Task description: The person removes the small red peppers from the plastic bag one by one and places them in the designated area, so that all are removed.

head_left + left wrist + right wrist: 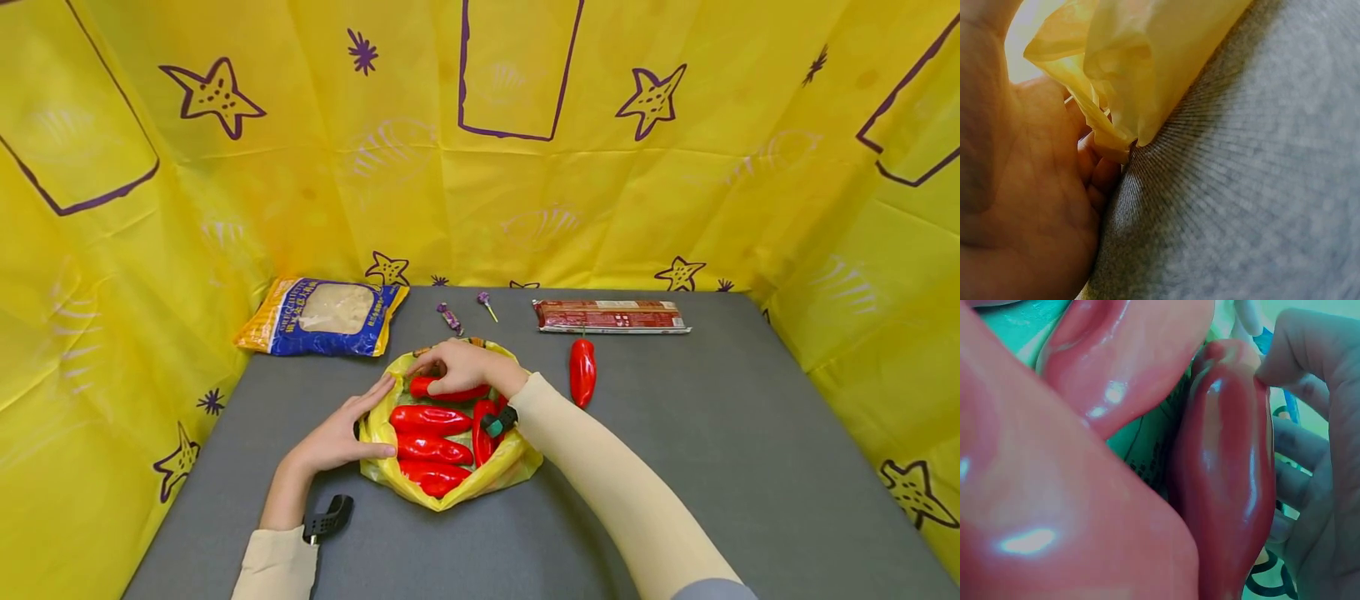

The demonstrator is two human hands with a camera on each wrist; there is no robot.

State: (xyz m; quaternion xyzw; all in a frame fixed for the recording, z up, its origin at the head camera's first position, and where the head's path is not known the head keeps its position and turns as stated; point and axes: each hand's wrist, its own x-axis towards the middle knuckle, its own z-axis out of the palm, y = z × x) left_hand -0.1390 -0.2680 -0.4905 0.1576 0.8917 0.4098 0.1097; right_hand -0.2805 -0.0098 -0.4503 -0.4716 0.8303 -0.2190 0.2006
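A yellow plastic bag (495, 477) lies wide open on the grey table with several red peppers (431, 419) inside. The left hand (333, 433) rests against the bag's left side, fingers extended and thumb over the rim; in the left wrist view the palm (1029, 181) faces the crinkled yellow plastic (1141, 56). Inside the bag's far part, the right hand (467, 367) holds a red pepper (450, 392). The right wrist view shows its thumb at one end of that pepper (1225, 469) and the other fingers (1297, 462) along the side.
One red pepper (582, 372) lies on the table right of the bag. Behind it is a flat red package (611, 317). A blue and yellow packet (330, 318) stands back left, with two small purple-wrapped candies (450, 318) near the middle back. Yellow cloth (480, 208) encloses the table.
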